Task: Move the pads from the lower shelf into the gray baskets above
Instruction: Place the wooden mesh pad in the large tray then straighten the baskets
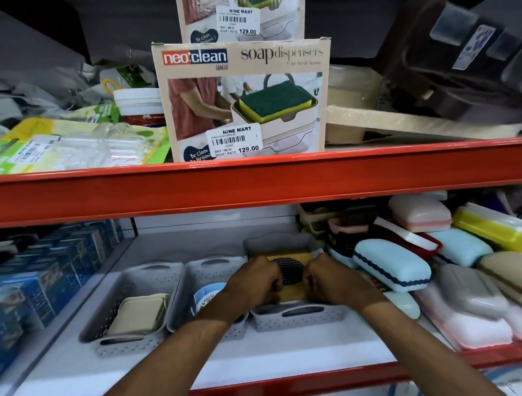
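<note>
- Both hands are inside the right-hand gray basket (299, 315), closed on a yellow pad pack (289, 294) with a dark mesh disc (290, 273) on its face; the left hand (256, 282) pinches the pack's left edge, the right hand (327, 281) its right edge, fingers curled under so the exact finger contact is hidden
- Held by both side edges, the pack sits flat between the basket walls; my judgement is that this two-sided hold is for squaring and seating it, since the basket looks only just wider than the pack
- The pack lies between the two hands and below them, inside the basket, with another yellow edge showing just beyond the knuckles; whether it has reached the floor cannot be told
- Just left of the left hand stands the middle basket (180, 292), holding a blue-rimmed round item (208, 293); the forearm crosses its near corner; further left, the far-left basket (109, 304) holds a stack of beige pads (139, 314)
- Just right of the right hand a heap of soap cases (392, 267) presses close to the basket wall, leaving the wrist little room on that side; a case could be nudged when the hand draws out
- Above the grip the red shelf beam (253, 183) limits lifting height; on the shelf it carries stands a soap dispenser box (241, 100)
</note>
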`<state>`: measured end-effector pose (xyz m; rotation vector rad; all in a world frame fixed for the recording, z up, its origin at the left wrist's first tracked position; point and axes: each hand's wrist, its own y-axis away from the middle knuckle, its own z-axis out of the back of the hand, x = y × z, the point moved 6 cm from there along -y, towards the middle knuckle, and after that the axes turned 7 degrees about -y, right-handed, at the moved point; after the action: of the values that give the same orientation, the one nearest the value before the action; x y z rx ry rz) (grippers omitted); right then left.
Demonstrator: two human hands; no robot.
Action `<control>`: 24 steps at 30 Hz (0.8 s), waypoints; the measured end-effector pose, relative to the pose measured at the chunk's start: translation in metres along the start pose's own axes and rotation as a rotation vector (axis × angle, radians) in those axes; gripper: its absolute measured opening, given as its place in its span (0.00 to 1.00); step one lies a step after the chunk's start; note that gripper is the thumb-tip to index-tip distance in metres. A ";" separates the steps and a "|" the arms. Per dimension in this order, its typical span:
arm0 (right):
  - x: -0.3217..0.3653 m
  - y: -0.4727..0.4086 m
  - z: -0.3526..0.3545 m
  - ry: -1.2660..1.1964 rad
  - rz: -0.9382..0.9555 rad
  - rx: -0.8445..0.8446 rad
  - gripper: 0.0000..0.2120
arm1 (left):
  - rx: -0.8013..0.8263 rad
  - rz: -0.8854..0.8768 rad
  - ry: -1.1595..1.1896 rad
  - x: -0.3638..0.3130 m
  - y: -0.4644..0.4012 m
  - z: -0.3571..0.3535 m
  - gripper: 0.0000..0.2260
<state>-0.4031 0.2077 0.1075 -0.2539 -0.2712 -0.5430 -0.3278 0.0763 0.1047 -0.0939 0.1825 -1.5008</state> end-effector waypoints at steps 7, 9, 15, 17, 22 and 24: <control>0.000 0.000 0.002 -0.064 -0.024 -0.055 0.04 | -0.089 -0.008 0.184 0.010 0.017 0.021 0.06; 0.012 0.002 0.011 -0.112 0.003 -0.094 0.04 | -0.180 0.008 0.218 0.023 0.034 0.043 0.05; 0.090 0.004 0.011 -0.192 0.228 -0.076 0.12 | -0.145 0.116 0.102 0.080 0.091 0.076 0.11; 0.116 0.005 -0.002 -0.195 0.291 0.039 0.16 | -0.010 0.115 0.057 0.086 0.104 0.068 0.13; 0.139 -0.007 -0.031 -0.114 0.323 0.221 0.19 | 0.204 0.142 0.123 0.088 0.120 0.046 0.10; 0.139 -0.011 -0.038 -0.055 0.331 0.232 0.21 | 0.234 0.099 0.066 0.087 0.121 0.043 0.14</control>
<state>-0.2871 0.1214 0.1179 -0.0848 -0.3353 -0.1751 -0.1957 -0.0042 0.1203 0.1503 0.0625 -1.4169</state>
